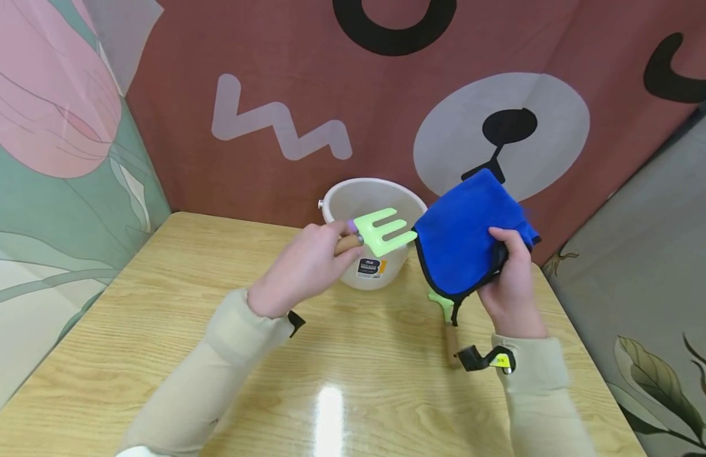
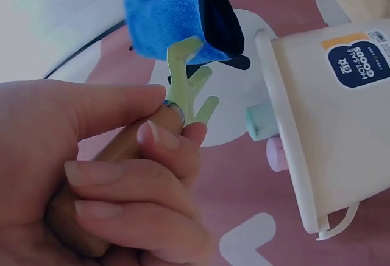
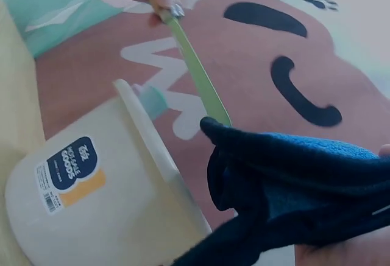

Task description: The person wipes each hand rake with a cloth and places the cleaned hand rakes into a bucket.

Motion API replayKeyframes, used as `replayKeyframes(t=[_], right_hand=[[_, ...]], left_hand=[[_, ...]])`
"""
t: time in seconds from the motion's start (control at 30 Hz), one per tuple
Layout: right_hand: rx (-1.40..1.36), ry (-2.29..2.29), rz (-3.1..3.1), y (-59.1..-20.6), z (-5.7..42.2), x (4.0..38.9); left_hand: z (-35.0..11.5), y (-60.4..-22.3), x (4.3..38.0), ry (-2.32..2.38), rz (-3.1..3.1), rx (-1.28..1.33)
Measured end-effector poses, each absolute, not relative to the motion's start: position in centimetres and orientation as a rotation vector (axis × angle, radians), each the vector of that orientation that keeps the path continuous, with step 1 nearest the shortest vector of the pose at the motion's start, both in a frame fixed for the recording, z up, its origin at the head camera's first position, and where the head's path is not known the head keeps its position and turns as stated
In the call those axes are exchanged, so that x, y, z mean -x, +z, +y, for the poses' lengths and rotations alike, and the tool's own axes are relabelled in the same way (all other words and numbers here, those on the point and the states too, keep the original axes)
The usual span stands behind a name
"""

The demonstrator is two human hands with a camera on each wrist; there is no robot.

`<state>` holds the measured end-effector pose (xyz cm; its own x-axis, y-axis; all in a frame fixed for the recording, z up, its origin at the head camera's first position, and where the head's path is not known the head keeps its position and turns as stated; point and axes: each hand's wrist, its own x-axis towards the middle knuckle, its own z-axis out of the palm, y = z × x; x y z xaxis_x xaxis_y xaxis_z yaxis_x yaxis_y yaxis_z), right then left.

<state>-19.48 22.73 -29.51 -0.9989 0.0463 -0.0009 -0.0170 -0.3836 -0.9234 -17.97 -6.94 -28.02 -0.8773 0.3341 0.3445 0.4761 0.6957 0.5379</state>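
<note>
My left hand grips the wooden handle of a small light-green garden hand fork, its tines pointing right. In my right hand is a folded blue cloth with black edging, pinched at its right side under the thumb. The fork's tines reach the cloth's left edge; the right wrist view shows a tine meeting the black border. Behind the fork stands a white bucket with a label. A second green tool with a wooden handle lies on the table below the cloth, its head partly hidden.
A green handle end and a pink one stick out over the bucket's rim. The wooden table runs back to a brown printed curtain, with patterned hangings on both sides.
</note>
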Motion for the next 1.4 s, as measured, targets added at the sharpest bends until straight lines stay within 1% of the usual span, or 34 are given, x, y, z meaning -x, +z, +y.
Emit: replayKeyframes(t=[0.23,0.5,0.8,1.0,1.13,1.4], right_hand=[[-0.002,2.383,-1.926,-28.7,19.8,18.8],[-0.184,2.023,-2.105,-28.5,16.5,18.6],[-0.618,1.375,-2.310,-31.1,13.9,19.2],[-0.785,0.974,-2.342,-32.3,13.1,19.3],[-0.864,0.868,-2.313,-32.5,12.9,19.6],[-0.853,0.860,-2.218,-32.5,13.7,20.6]], left_hand=[[-7.0,-28.2,18.3,-0.924,-2.684,0.631],[-6.9,-28.4,18.6,-0.922,-2.662,0.614],[-6.5,-28.5,18.6,-0.879,-2.617,0.627],[-6.5,-28.6,18.6,-0.868,-2.631,0.607],[-6.5,-28.6,18.6,-0.855,-2.636,0.576],[-6.0,-28.4,18.3,-0.817,-2.560,0.616]])
